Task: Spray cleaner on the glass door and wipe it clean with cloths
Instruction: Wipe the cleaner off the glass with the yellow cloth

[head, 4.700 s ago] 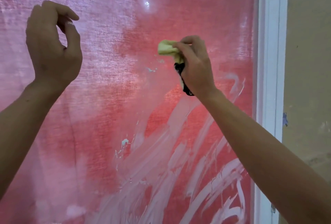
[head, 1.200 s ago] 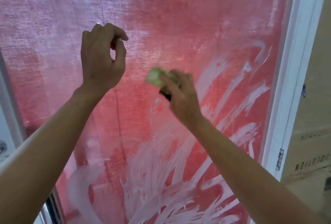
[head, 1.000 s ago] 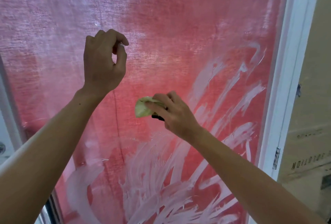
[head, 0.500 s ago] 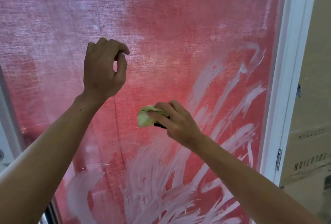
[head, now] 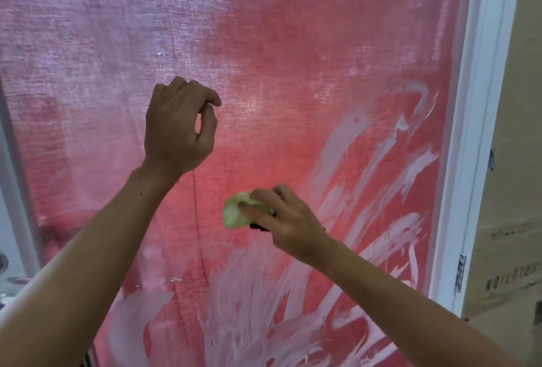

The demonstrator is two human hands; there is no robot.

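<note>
The glass door (head: 293, 59) fills the view, with a red cloth curtain showing behind it. White smeared cleaner streaks (head: 366, 176) cover its lower and right parts; the upper left looks hazy. My right hand (head: 289, 224) grips a bunched yellow-green cloth (head: 234, 212) with a dark part under the fingers, and holds it against the glass near the middle. My left hand (head: 179, 129) is raised in front of the glass, up and left of the cloth, fingers curled with the thumb near the fingertips; nothing is visible in it.
The white door frame (head: 481, 132) runs down the right side, with a metal hinge (head: 460, 273) low on it. A beige wall and a cardboard box with printed letters (head: 513, 275) lie to the right. A pale frame edge (head: 14, 190) stands at the left.
My right hand has carried the cloth down and left across the glass, from upper middle to lower middle. My left hand stays raised with fingers curled. The view has shifted downward.
</note>
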